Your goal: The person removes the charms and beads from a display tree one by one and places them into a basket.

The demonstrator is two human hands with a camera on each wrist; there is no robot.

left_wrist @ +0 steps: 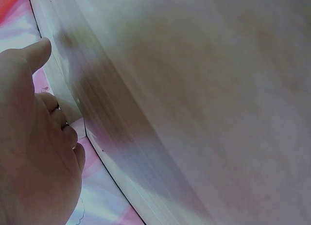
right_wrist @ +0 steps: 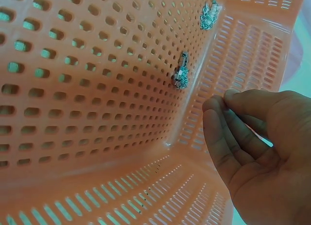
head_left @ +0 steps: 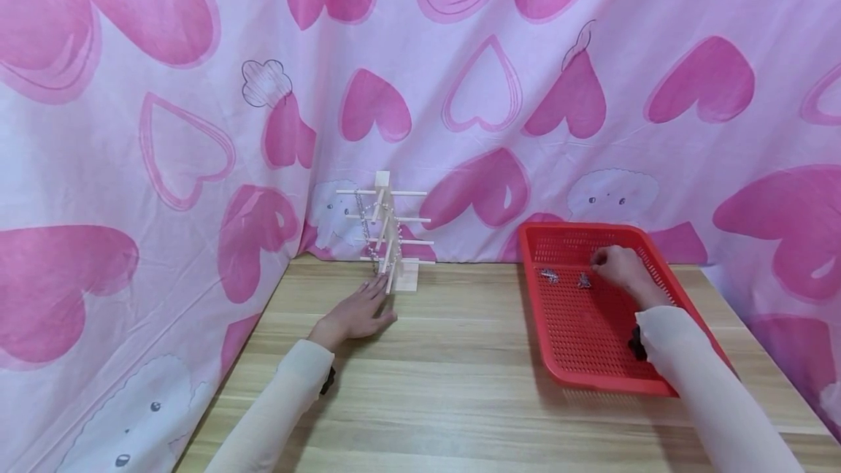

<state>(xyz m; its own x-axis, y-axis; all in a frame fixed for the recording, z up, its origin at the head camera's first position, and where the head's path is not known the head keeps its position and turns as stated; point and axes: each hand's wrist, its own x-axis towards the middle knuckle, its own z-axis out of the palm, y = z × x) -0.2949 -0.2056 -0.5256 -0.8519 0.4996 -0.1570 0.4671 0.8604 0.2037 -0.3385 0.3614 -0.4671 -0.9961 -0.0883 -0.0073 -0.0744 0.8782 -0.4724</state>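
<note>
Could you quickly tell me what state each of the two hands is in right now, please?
Left hand: open, flat on the table beside the wooden rack.
Right hand: open, fingers loosely curled, holding nothing, inside the red basket.

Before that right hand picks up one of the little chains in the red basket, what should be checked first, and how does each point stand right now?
1. Chains in reach: ok. Two small chain piles lie in the red basket, just beside the right hand.
2. Right hand free: ok. In the right wrist view its fingers hold nothing and are apart from the nearer chain.
3. Wooden stand upright: ok. It stands on its base on the table.
4. Free pegs on the stand: ok. One chain hangs there; other pegs look bare.
5. Left hand steadying the stand: cannot tell. Its fingertips reach the base, but contact is unclear.
</note>
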